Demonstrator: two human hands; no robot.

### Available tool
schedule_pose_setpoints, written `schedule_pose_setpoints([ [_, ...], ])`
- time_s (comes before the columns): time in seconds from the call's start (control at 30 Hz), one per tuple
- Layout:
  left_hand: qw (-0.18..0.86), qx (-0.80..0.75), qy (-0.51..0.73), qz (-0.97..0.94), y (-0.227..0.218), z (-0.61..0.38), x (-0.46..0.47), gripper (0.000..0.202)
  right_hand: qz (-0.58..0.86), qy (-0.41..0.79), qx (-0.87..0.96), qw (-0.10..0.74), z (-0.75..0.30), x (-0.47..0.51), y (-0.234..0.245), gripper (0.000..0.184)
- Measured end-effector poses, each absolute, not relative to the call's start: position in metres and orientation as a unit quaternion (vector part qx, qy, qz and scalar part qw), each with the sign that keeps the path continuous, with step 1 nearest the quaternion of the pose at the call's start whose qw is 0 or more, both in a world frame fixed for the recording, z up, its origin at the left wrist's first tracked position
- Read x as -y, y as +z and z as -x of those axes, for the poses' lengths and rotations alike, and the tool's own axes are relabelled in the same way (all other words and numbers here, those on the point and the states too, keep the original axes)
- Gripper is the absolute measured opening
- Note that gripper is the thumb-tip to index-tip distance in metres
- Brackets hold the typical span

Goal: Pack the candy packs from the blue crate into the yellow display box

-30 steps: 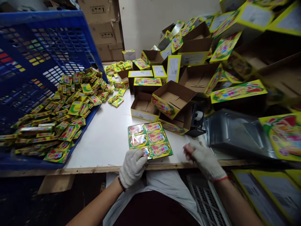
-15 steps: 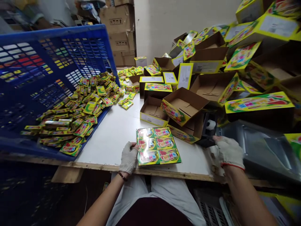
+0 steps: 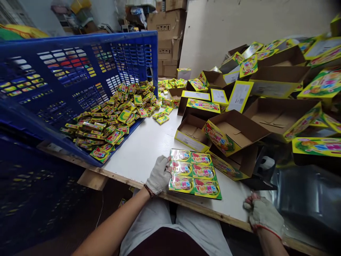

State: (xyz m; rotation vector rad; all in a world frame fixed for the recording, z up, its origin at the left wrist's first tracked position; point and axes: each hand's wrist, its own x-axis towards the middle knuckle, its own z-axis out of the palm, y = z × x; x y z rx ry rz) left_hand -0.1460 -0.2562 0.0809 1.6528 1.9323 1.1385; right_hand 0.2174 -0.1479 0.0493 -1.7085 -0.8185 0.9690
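Note:
A flat pack of several small green and yellow boxes [image 3: 195,174], marked TWINS and shiny on top, lies near the table's front edge. My left hand [image 3: 160,176], in a white knitted glove with bare fingertips, grips its left side. My right hand [image 3: 266,213], gloved alike, is at the front edge to the right of the pack, apart from it. Its fingers are curled; what they hold, if anything, is hidden. Beside that hand lies clear plastic film [image 3: 301,195]. A black tool with a white roll [image 3: 266,163] sits just beyond it.
At left, a blue plastic crate [image 3: 128,35] lies tipped toward me, with many small boxes [image 3: 117,121] spilling out. Open cardboard display boxes [image 3: 236,131] are heaped at right and behind the pack. Brown cartons [image 3: 166,35] are stacked beyond the table.
My right hand has moved back toward the table's front edge, away from the black tool, and its fingers have curled. My left hand stays on the pack. The view has shifted.

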Motion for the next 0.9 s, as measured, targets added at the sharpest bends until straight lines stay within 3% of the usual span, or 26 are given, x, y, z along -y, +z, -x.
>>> schedule_pose_setpoints([
  [0.13, 0.100, -0.616, 0.210, -0.752, 0.113, 0.173, 0.222, 0.073, 0.682, 0.455, 0.296, 0.490, -0.210, 0.163, 0.069, 0.031],
  [0.27, 0.108, -0.490, 0.071, -0.862, 0.139, 0.189, 0.186, 0.060, 0.583, 0.574, 0.243, 0.522, -0.185, 0.194, 0.097, 0.045],
  [0.4, 0.116, -0.485, 0.111, -0.860, 0.133, 0.199, 0.189, 0.046, 0.500, 0.670, 0.290, 0.466, -0.141, 0.225, 0.113, 0.051],
  [0.53, 0.108, -0.564, 0.219, -0.789, 0.110, 0.210, 0.232, 0.035, 0.456, 0.630, 0.426, 0.462, -0.088, 0.195, 0.117, 0.057],
  [0.73, -0.053, -0.652, 0.271, -0.706, 0.086, 0.180, 0.308, 0.036, 0.459, 0.602, 0.483, 0.439, -0.034, 0.112, 0.136, 0.048],
  [0.9, -0.116, -0.601, 0.281, -0.739, 0.082, 0.159, 0.318, 0.028, 0.432, 0.565, 0.632, 0.307, -0.043, 0.167, 0.158, 0.043],
])
